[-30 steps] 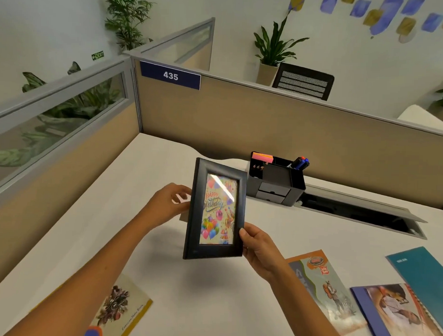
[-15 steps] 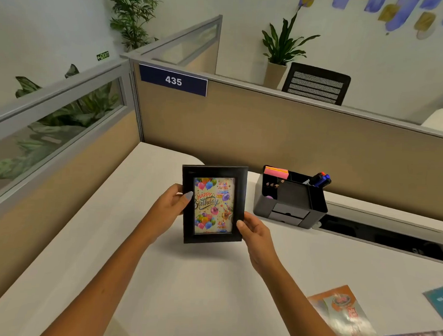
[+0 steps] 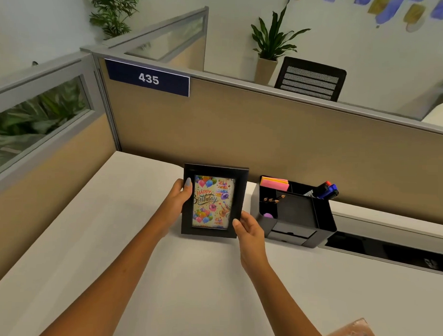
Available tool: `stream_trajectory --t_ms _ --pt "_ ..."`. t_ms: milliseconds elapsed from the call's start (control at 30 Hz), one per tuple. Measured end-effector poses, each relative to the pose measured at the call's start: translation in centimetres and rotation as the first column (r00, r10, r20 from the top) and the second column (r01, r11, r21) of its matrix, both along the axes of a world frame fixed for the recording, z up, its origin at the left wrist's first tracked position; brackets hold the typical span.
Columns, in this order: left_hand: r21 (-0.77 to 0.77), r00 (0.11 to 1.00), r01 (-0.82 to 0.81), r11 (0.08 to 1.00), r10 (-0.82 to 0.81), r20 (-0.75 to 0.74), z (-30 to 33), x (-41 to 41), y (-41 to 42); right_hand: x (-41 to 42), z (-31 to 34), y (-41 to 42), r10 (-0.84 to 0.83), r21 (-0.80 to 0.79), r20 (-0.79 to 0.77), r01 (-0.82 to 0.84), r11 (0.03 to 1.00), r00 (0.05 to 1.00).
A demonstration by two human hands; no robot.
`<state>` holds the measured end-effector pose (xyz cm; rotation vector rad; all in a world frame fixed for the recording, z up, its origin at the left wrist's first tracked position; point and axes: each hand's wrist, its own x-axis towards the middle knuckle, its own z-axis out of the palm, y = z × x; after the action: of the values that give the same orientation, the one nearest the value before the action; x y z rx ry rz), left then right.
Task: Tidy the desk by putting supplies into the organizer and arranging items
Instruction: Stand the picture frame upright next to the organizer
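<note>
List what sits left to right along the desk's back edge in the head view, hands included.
left hand → frame → right hand → organizer → markers

The picture frame [image 3: 214,200] was tilted and held nearer the person one second ago; now it stands upright, farther back on the worktop [image 3: 107,239], just beside the black organizer [image 3: 299,215], and both hands have moved forward with it
</note>
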<state>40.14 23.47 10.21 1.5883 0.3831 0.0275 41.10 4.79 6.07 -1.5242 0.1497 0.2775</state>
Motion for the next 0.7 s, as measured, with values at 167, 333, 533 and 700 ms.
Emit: stream_trajectory --t_ms 167,333,533,700 --pt "-0.049 1.000 0.000 0.999 -0.001 -0.022 -0.8 2.0 -0.6 0.9 -1.1 0.6 -0.085 -0.013 -0.016 0.085 0.996 0.996" --pt "-0.072 0.999 0.000 0.997 -0.002 -0.033 -1.7 3.6 -0.7 1.8 -2.1 1.2 -0.168 -0.023 -0.026 0.168 0.986 0.985" --pt "-0.115 0.999 -0.023 0.993 0.018 -0.045 -3.0 4.4 -1.2 0.7 -3.1 1.7 -0.192 -0.075 0.022 0.193 0.978 0.981" --pt "-0.131 0.999 -0.034 0.991 0.029 -0.042 -2.8 5.0 -2.1 -2.0 -3.8 1.5 -0.229 -0.248 0.060 0.236 0.939 0.972"
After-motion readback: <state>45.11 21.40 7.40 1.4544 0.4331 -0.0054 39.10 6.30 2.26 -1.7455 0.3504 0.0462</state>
